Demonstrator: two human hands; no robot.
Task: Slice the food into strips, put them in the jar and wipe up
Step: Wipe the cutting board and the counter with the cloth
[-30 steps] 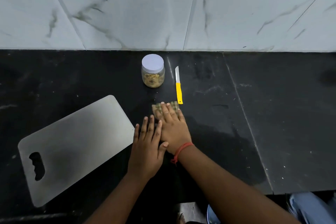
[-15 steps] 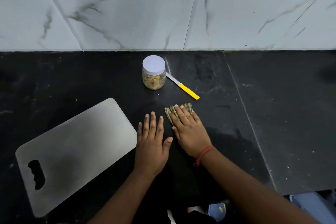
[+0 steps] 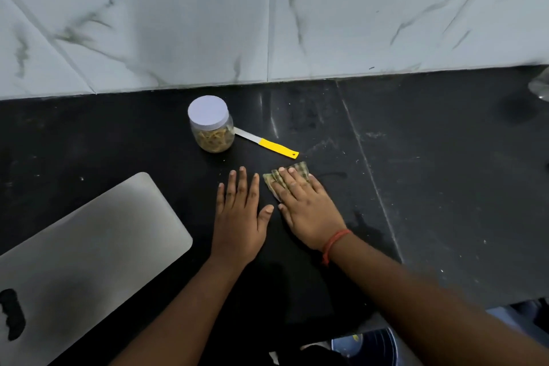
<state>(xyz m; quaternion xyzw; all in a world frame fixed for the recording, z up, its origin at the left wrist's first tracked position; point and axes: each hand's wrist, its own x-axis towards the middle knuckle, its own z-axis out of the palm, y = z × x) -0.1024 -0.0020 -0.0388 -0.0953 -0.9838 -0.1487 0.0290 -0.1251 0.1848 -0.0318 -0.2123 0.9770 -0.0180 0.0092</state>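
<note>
While we are pressing the folded checked cloth [image 3: 289, 180] flat against the black countertop [image 3: 445, 187] with our right hand [image 3: 306, 211], fingers straight on top of it, the knife [image 3: 266, 142] is showing the clearest change: a second ago it was lying with its blade pointing straight at the wall, just above the cloth, and now it is lying slantwise. The cloth has also been sliding to our right, so we are judging that the wiping stroke is nudging the knife round.

Our left hand [image 3: 240, 217] is resting flat and spread on the counter just beside the right one, holding nothing, the two hands apart by a narrow gap.

With the lidded jar [image 3: 211, 125] standing closed near the wall with the strips inside, and the steel cutting board [image 3: 89, 246] lying bare to our left, we are taking the slicing and filling as done and the wiping as under way.

The knife's long axis is now running from upper left to lower right, its blade tip pointing at the jar and seeming to touch it, its yellow handle ending just above the cloth.
</note>
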